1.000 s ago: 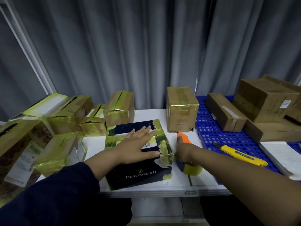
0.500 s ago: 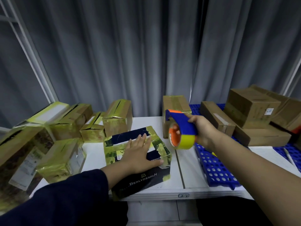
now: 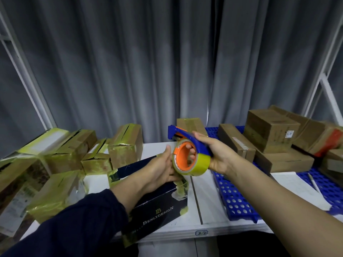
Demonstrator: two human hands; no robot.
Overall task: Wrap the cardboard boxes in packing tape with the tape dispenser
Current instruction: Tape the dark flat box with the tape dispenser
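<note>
Two hands meet at the tape dispenser (image 3: 198,145), which is held in the air above the far right corner of the navy box (image 3: 157,210). The right hand (image 3: 219,154) grips it from the right: the palm wraps the blue handle, and fingertips (image 3: 192,153) show through the orange core of the yellow-green tape roll (image 3: 196,166). The left hand (image 3: 161,167) lies against the roll's left rim, thumb raised beside the orange hub and fingers reaching under the lower edge. Whether they pinch the tape end cannot be told. The dispenser's blue cutter end points up and left, away from both palms.

Below, the navy box lies flat on the white table (image 3: 196,204), printed "BENLYDESIGN", with yellowish tape across its far end and right corner. Left of it, several taped boxes (image 3: 126,147) crowd together, and another one (image 3: 191,123) stands behind the dispenser. To the right, plain brown boxes (image 3: 272,130) are stacked on a blue perforated pallet (image 3: 233,197). A grey curtain (image 3: 167,62) hangs behind.
</note>
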